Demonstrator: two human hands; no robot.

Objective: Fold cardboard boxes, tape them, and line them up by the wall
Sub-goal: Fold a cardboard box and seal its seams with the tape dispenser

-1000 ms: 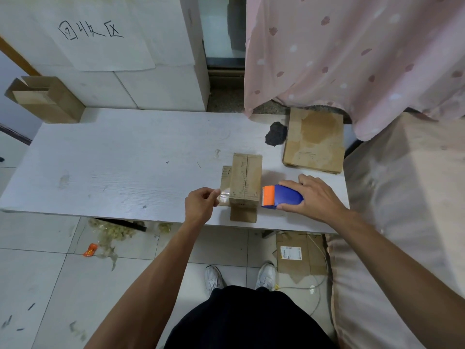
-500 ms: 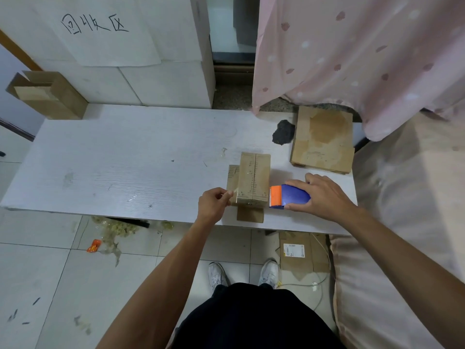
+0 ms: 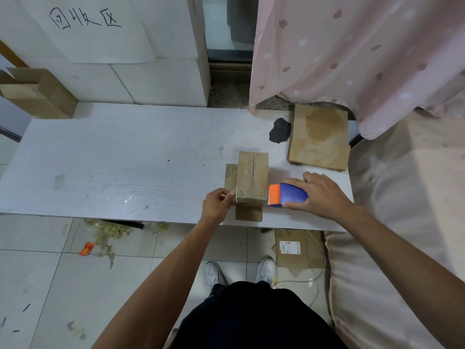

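Note:
A small folded cardboard box (image 3: 252, 178) stands on the white table (image 3: 113, 170) near its front edge, closed flaps up, with loose flaps spread at its left and near sides. My left hand (image 3: 218, 202) pinches the end of clear tape against the box's near left corner. My right hand (image 3: 320, 195) grips a blue tape dispenser (image 3: 286, 194) with an orange cutter head, which sits against the box's right side. A stack of flat cardboard blanks (image 3: 319, 141) lies at the table's back right. One open-topped box (image 3: 35, 93) stands by the wall at the far left.
White blocks with a handwritten paper sign (image 3: 95, 28) back the table. A pink curtain (image 3: 352, 54) hangs at the right over a pale cushion (image 3: 402, 222). A dark lump (image 3: 279, 131) lies beside the blanks. Tape scraps (image 3: 108, 230) and a labelled flat carton (image 3: 293, 249) lie on the tiled floor.
My left hand has moved in closer to the box's left corner with the tape end. The dispenser stays against the right side. My head has shifted a little.

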